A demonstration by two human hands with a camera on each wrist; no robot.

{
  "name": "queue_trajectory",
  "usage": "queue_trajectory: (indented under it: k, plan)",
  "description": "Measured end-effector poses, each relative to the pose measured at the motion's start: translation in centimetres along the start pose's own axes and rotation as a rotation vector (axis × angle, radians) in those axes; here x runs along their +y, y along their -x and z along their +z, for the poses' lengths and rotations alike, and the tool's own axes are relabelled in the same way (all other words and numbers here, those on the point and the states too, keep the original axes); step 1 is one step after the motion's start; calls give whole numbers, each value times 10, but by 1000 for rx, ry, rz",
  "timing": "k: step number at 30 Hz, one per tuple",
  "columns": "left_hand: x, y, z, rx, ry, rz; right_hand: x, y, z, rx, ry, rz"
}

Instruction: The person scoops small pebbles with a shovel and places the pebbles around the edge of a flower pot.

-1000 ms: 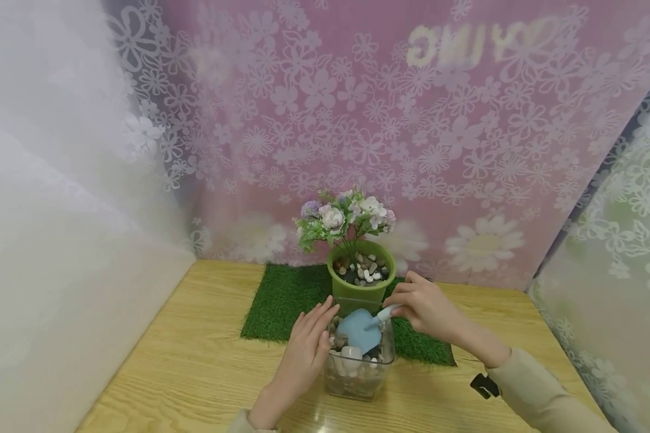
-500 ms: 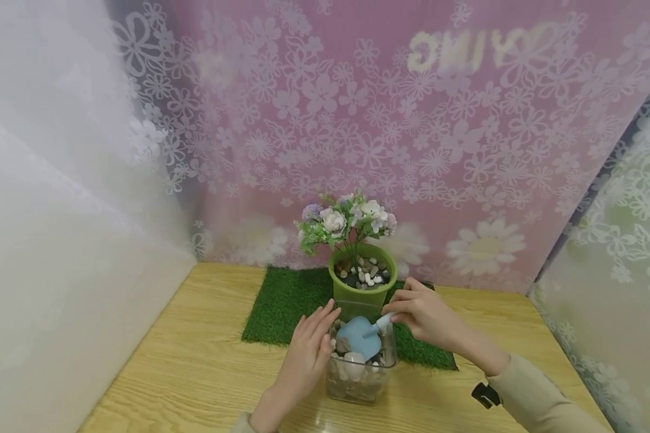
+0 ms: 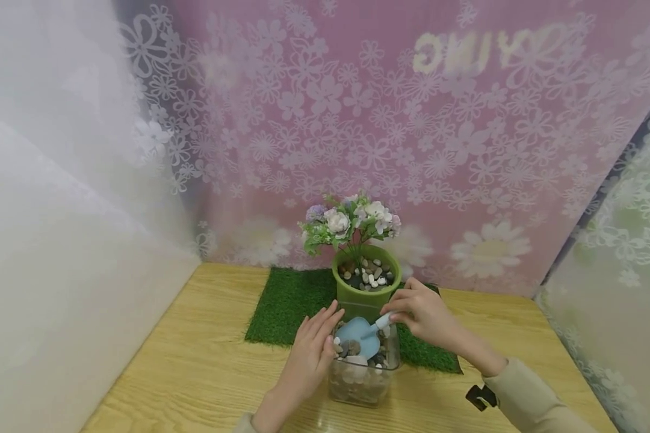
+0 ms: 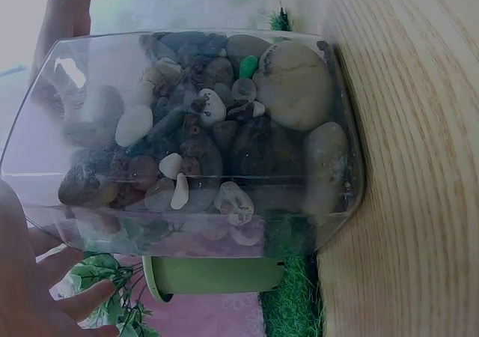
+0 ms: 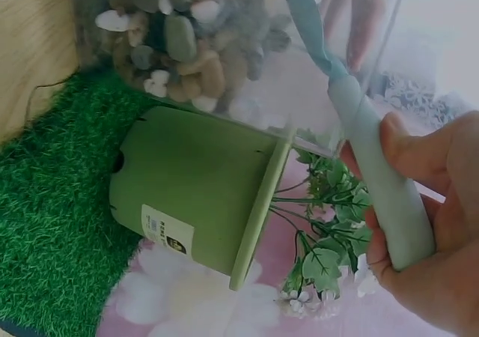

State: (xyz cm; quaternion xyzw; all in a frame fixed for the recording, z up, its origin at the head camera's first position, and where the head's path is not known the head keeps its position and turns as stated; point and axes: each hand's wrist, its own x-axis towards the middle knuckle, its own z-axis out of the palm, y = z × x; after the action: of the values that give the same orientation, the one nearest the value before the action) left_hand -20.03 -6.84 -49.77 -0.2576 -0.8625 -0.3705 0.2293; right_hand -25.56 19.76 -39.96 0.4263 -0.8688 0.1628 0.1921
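A clear plastic container (image 3: pixel 360 388) full of pebbles (image 4: pixel 202 127) stands on the table in front of a green flowerpot (image 5: pixel 198 187). My right hand (image 3: pixel 422 313) grips the pale handle (image 5: pixel 382 180) of a small blue shovel (image 3: pixel 360 337). The shovel's blade lies tilted inside the container among the stones, with several of them at its left edge. My left hand (image 3: pixel 309 349) rests with extended fingers against the container's left rim. In the pot, artificial flowers (image 3: pixel 352 222) rise from more pebbles.
A green artificial-grass mat (image 3: pixel 289 307) lies under the pot on the wooden table (image 3: pixel 195 361). A pink flowered curtain (image 3: pixel 325 120) hangs behind, with pale sheets on both sides. A black clip (image 3: pixel 481 397) is at the right sleeve.
The shovel's blade has shifted slightly among the stones, and pebbles now show at its left edge. The left hand stays at the container's side. The whole view has drifted a little.
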Motion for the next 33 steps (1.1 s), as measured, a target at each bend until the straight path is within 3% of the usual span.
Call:
queue_trajectory:
  k: [12,17,21,33]
  plan:
    - [-3,0,-4,24,-31,9,-29,0,-9,-70,38,133]
    - [0,-1,-3,17,-29,13,-25,-1,-16,-96,15,187]
    - [1,-1,-1,24,-23,16,-18,0,-17,-60,-4,213]
    - [1,0,1,23,-31,12,-11,14,-16,-84,-117,395]
